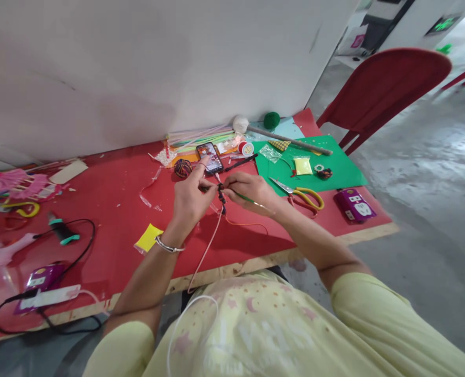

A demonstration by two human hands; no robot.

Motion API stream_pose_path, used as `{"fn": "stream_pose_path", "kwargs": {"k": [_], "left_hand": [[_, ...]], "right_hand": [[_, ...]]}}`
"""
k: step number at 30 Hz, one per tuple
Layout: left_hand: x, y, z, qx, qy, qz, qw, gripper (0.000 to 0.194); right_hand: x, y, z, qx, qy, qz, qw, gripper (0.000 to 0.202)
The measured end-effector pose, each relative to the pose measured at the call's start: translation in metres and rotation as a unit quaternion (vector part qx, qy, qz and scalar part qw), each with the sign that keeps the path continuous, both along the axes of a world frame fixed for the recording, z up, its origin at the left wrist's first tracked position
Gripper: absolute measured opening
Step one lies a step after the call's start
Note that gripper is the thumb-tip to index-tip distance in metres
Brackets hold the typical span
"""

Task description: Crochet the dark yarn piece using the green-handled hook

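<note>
My left hand (193,195) pinches one side of a small dark knotted cord piece (221,195), with a finger reaching up over the lower part of a phone (209,157). From the right, my right hand (250,191) closes its fingertips on the same piece. A thin green length (250,199) runs along the right hand's fingers; whether it is a cord or a slim tool I cannot tell. Below the knots, a pale pink cable (209,246) hangs toward the table edge. A ball of multicoloured yarn (183,168) lies beside the left hand.
Yellow-handled scissors (305,196) lie right of my hands, by a green sheet (334,149). A purple box (355,205) sits near the right edge. A glue gun (12,251), cables and a power strip (52,297) occupy the left. A red chair (389,89) stands beyond.
</note>
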State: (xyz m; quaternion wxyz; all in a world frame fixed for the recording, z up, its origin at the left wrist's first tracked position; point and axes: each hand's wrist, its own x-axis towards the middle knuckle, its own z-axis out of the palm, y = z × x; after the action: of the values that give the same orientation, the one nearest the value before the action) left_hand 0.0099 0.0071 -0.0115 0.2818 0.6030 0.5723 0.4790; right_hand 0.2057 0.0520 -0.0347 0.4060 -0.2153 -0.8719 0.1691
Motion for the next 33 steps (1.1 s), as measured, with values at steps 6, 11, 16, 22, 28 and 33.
{"fn": "stream_pose_path", "kwargs": {"k": [6,11,16,22,28,33], "left_hand": [[0.000,0.006,0.000,-0.111,-0.225,-0.085,0.964,0.088],[0.000,0.005,-0.005,-0.082,-0.268,-0.068,0.957,0.093],[0.000,0.004,-0.009,-0.055,-0.263,-0.054,0.962,0.090],[-0.008,0.002,-0.004,-0.026,-0.166,-0.043,0.985,0.080],[-0.006,0.000,0.005,-0.101,-0.262,-0.075,0.957,0.084],[-0.011,0.001,0.006,-0.252,-0.407,-0.173,0.861,0.076]], "right_hand": [[-0.005,-0.014,-0.035,0.111,0.087,-0.081,0.987,0.015],[-0.010,-0.011,-0.040,0.080,0.110,-0.077,0.988,0.017],[-0.019,-0.015,-0.035,0.021,0.189,-0.060,0.980,0.014],[-0.020,-0.021,-0.021,-0.102,0.204,-0.068,0.971,0.026],[-0.025,-0.024,-0.029,-0.002,0.194,-0.099,0.976,0.015],[-0.023,-0.023,-0.040,0.117,0.171,-0.079,0.975,0.016]]}}
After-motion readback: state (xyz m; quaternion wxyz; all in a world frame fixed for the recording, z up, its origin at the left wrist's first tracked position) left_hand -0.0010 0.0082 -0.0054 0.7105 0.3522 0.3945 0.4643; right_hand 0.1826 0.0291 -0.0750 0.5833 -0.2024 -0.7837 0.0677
